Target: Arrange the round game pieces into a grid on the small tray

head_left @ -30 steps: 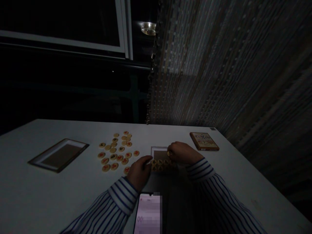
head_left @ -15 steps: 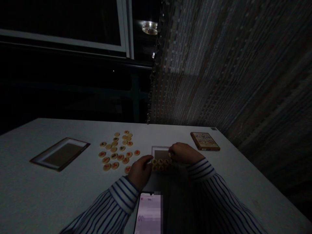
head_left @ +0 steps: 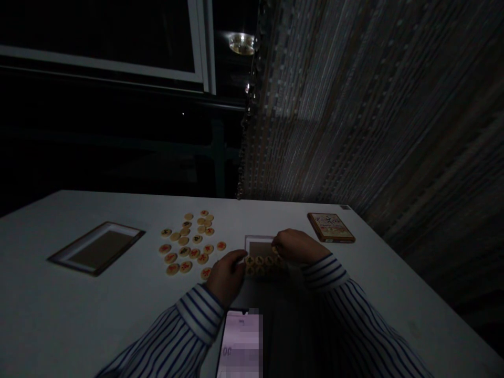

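Shallow box [head_left: 260, 250], round pieces [head_left: 259, 260] rowed inside

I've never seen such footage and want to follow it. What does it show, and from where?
There is no machine: a person works bare-handed. One camera, worn on the head, looks forward and down. On the white table lie loose round pieces, some marked red or black, some plain side up; left of them an open tray, far right a printed box, nearest the camera a phone. In the middle, a second tray holds rows of pieces. The right hand pinches a piece there; the left hand is at its left edge, its grip unclear.
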